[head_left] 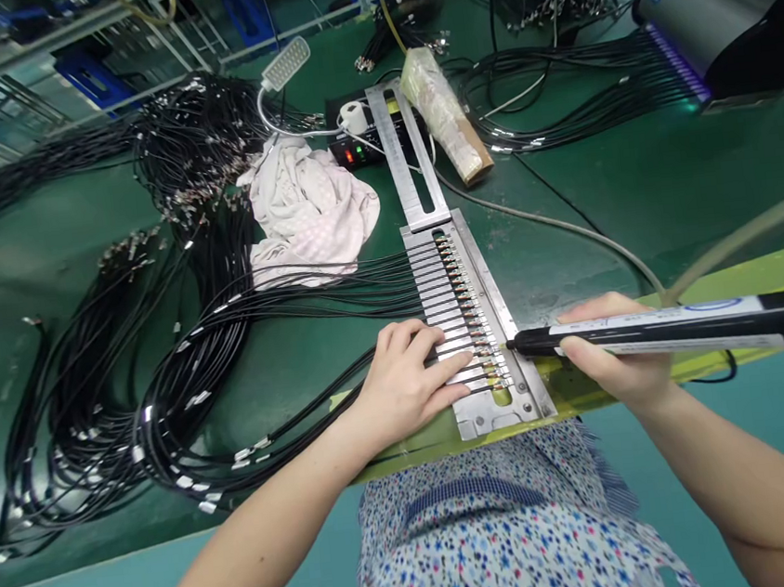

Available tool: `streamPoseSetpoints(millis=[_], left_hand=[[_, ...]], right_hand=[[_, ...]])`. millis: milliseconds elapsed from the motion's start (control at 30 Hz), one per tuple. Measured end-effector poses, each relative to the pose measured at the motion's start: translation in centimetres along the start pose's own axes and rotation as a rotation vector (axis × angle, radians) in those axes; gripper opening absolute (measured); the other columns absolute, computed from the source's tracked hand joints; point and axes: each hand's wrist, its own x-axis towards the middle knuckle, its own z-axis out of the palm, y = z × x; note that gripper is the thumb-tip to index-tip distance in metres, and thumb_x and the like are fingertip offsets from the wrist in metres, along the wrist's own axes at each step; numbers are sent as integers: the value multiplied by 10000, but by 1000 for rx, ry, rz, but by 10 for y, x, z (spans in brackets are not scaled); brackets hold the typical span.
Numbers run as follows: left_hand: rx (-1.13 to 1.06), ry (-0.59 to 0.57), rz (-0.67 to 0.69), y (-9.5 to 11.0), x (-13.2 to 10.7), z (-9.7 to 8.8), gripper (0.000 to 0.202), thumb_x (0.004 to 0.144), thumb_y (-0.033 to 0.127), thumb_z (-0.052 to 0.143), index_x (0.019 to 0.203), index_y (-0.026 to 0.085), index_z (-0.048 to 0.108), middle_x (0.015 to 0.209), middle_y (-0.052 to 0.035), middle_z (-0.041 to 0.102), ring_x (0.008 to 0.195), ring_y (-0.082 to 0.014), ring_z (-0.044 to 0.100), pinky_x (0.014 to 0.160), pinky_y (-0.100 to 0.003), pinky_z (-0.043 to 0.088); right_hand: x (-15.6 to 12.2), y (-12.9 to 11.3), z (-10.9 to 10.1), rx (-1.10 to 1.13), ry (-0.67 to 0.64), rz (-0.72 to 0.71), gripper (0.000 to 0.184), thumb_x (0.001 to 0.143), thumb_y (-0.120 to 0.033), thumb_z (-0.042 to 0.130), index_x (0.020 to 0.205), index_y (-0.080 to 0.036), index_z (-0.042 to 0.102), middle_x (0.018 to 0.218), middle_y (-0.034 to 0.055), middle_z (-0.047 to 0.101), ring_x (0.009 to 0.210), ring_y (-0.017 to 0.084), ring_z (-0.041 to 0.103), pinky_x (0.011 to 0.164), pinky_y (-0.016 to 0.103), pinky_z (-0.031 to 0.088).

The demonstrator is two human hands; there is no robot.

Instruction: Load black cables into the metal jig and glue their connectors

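Observation:
My left hand (407,376) lies over the lower left part of a metal fixture (472,422), its fingers stretched out and resting on the black cables (356,288) there. The cable ends sit side by side in the fixture's slots, with small metal tips in a row along a slot. My right hand (619,354) is wrapped round a black dispensing syringe (669,330) with a white label. The syringe lies nearly level, its thin tip pointing left at the lower cable ends. Whether the tip touches them I cannot tell.
Coiled cable bundles (88,409) fill the left of the green table (561,238). Behind the fixture are a pale cloth (309,204), a lamp (286,65), a black box (356,152) and a wrapped bundle (443,111). A grey machine (726,6) glows purple at the right, with cables under it.

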Motion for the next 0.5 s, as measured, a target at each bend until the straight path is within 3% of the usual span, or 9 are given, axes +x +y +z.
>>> streamPoseSetpoints(millis=[500], left_hand=[[-17, 8, -3, 0, 0, 0, 335, 870, 437, 503, 1109, 237, 627, 1056, -117, 540, 999, -281, 410, 831, -457, 351]], right_hand=[[1, 1, 2, -22, -22, -2, 133, 692, -189, 664, 792, -265, 622, 677, -14, 652, 543, 155, 612, 470, 267, 507]])
